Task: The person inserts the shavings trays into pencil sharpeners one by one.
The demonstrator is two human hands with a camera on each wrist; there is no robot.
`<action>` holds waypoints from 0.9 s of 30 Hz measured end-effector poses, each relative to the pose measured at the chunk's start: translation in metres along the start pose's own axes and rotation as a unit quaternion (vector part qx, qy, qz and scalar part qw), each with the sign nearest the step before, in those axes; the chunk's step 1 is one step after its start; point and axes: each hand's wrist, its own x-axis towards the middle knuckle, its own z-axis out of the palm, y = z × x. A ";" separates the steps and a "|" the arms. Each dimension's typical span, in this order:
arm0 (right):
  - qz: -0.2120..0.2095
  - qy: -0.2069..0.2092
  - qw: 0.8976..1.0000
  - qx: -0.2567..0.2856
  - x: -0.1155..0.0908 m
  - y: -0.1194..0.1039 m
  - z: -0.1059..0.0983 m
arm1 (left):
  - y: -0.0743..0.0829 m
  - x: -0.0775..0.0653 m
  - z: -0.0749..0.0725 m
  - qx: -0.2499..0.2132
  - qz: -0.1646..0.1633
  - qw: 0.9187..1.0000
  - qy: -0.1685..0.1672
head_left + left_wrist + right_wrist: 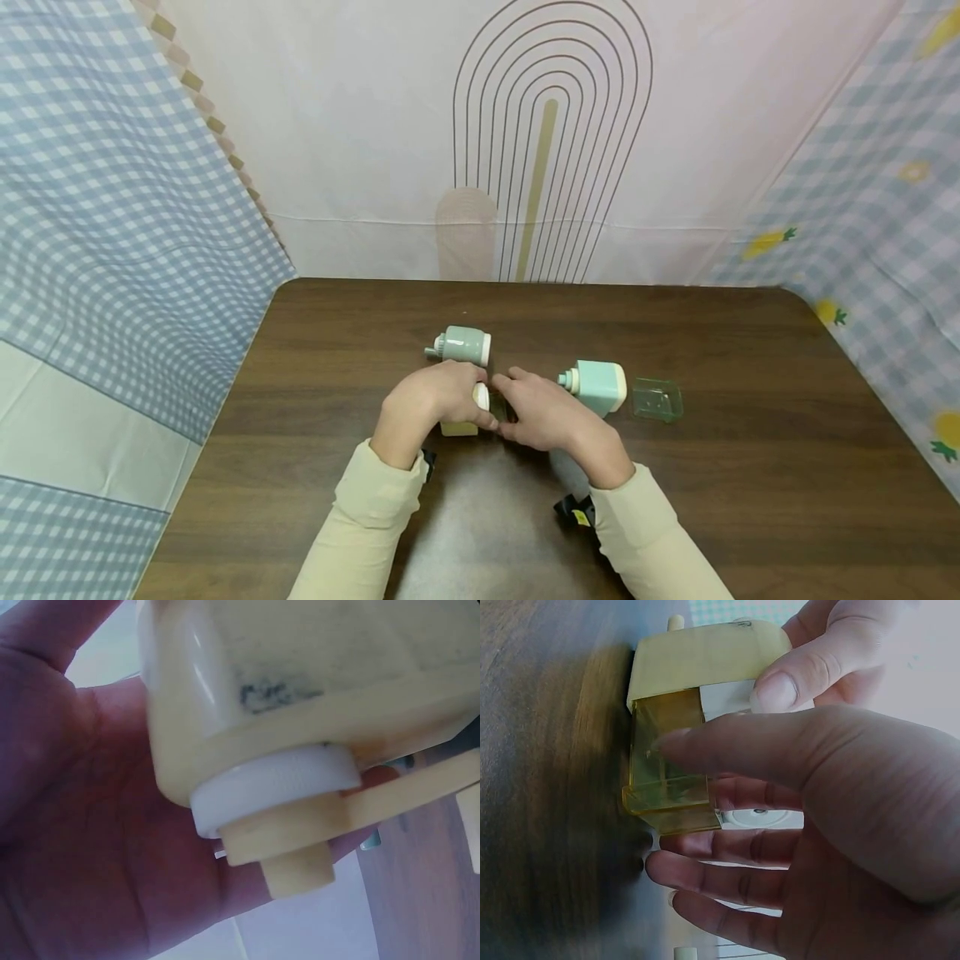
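Observation:
My left hand (442, 396) grips a pale yellow crank pencil sharpener (459, 429), its thumb pressing the edge beside the drawer opening. In the left wrist view the sharpener's white collar (277, 784) and yellow crank arm (412, 787) hang in front of the palm. From the other side, my right hand (543, 408) pinches the see-through yellow shavings drawer (664, 796) between thumb and fingers. That drawer sticks out of the sharpener's body in the right wrist view, close over the wooden table.
Behind my left hand lies a grey-green sharpener (462, 344), its crank pointing left. A mint sharpener (600, 385) lies just past my right hand, with a clear green drawer (657, 400) to its right on the wooden table (750, 467). Hanging cloths stand behind and at both sides.

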 end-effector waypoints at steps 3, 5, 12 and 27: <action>0.000 -0.001 1.000 0.003 0.000 0.001 0.000 | 0.001 0.002 0.001 0.000 -0.003 1.000 0.000; -0.001 -0.001 1.000 0.007 0.000 0.001 0.000 | 0.001 0.002 0.002 -0.006 -0.007 1.000 -0.003; -0.012 0.010 1.000 0.011 0.000 0.000 0.001 | 0.002 0.005 0.004 0.005 -0.003 1.000 -0.003; -0.019 0.016 1.000 0.010 0.001 0.000 0.003 | 0.002 0.005 0.004 0.008 -0.007 1.000 -0.002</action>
